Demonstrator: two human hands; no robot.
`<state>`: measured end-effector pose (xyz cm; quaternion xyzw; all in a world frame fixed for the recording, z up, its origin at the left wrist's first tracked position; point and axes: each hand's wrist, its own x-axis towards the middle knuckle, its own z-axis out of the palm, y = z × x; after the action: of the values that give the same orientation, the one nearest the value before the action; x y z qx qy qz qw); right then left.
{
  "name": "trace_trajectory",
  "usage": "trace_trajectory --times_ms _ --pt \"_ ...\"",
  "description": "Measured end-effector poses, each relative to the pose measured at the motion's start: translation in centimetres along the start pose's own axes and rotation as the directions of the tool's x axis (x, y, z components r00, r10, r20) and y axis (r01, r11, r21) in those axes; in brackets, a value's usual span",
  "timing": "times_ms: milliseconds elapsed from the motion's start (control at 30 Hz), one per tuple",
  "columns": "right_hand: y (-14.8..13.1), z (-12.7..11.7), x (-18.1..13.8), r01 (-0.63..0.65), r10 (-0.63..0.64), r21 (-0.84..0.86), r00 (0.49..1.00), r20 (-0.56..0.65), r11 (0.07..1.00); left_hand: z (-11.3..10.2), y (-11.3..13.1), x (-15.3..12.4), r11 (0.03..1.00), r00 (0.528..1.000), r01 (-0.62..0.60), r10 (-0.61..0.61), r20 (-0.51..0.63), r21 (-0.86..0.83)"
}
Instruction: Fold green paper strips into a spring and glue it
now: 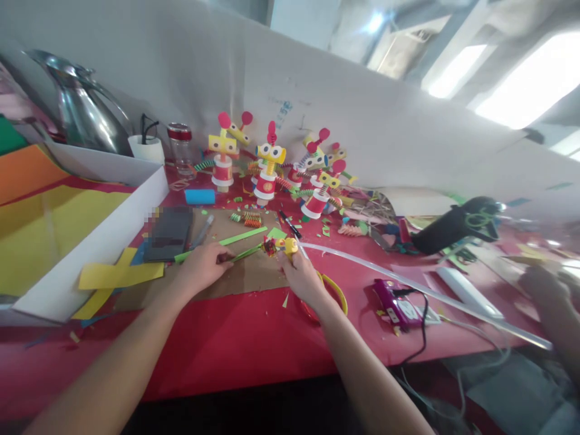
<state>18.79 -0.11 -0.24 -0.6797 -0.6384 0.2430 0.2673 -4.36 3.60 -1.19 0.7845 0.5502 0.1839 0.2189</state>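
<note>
My left hand (205, 264) is closed in a pinch on a green paper strip (247, 252) that lies across a brown cardboard sheet (254, 272). My right hand (301, 273) is closed around a small yellow and red paper piece (281, 245) at the strip's right end. Both hands rest on the cardboard, on a red table (235, 338). Behind them stand several paper figures (267, 175) made of red and white cups with yellow heads and folded paper arms.
A white box (102, 238) with coloured paper sheets is at the left, beside a dark phone (168, 232). A metal kettle (81, 109) stands at the back left. A purple glue gun (396, 302), a long clear glue stick (408, 284) and another person's hand (544, 287) are at the right.
</note>
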Motion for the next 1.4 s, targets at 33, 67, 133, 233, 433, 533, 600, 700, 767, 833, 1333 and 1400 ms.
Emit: trace_trajectory --times_ms 33,67,133,233,433,533,600,700,767,833,1333,1400 --pt "0.0 -0.2 0.2 -0.011 0.012 -0.016 1.0 0.011 1.0 0.0 0.0 0.0 1.0 1.0 -0.001 0.001 0.004 0.0" --pt "0.1 -0.5 0.4 -0.024 0.024 -0.03 1.0 0.017 0.999 0.0 0.0 0.0 1.0 1.0 -0.003 0.003 0.009 0.001" --pt "0.3 -0.9 0.8 -0.044 0.045 -0.044 0.999 0.014 0.998 -0.1 0.0 0.0 1.0 1.0 -0.004 0.003 0.021 0.007" --pt "0.7 -1.3 1.4 -0.066 0.066 -0.054 0.998 -0.004 0.996 -0.2 0.2 0.0 1.0 0.999 0.014 -0.015 0.039 0.017" --pt "0.7 -1.4 1.6 -0.095 0.094 -0.059 0.995 -0.02 0.994 -0.3 0.4 0.0 1.0 0.999 0.025 -0.026 0.034 0.013" --pt "0.1 -1.2 1.0 -0.071 0.072 -0.07 0.997 0.001 0.995 -0.3 0.2 0.0 0.999 0.999 0.032 -0.033 0.032 0.014" --pt "-0.4 -0.9 0.5 -0.051 0.053 -0.1 0.998 0.022 0.994 -0.4 -0.1 0.0 1.0 0.999 0.019 -0.019 0.049 0.006" --pt "-0.9 -0.4 -0.2 -0.028 0.033 -0.125 0.999 0.042 0.992 -0.9 -0.8 -0.2 0.997 0.994 0.011 -0.003 0.111 -0.074" --pt "-1.2 0.0 -0.7 0.002 0.005 -0.108 0.998 0.058 0.994 -1.1 -1.1 -0.3 0.992 0.991 0.031 -0.014 0.136 -0.125" --pt "-1.6 0.3 -1.2 0.037 -0.031 -0.076 0.996 0.084 0.996 -1.3 -1.2 -0.4 0.99 0.989 0.051 -0.032 0.144 -0.134" --pt "-0.3 -0.6 -0.5 0.019 -0.028 0.122 0.997 0.072 0.992 -1.4 -1.0 -0.5 0.988 0.992 0.068 -0.052 0.117 -0.137" --pt "1.8 -2.7 0.7 -0.115 0.112 0.35 0.993 0.031 0.93 -1.6 -0.6 -0.6 0.994 0.994 0.067 -0.059 0.095 -0.084"
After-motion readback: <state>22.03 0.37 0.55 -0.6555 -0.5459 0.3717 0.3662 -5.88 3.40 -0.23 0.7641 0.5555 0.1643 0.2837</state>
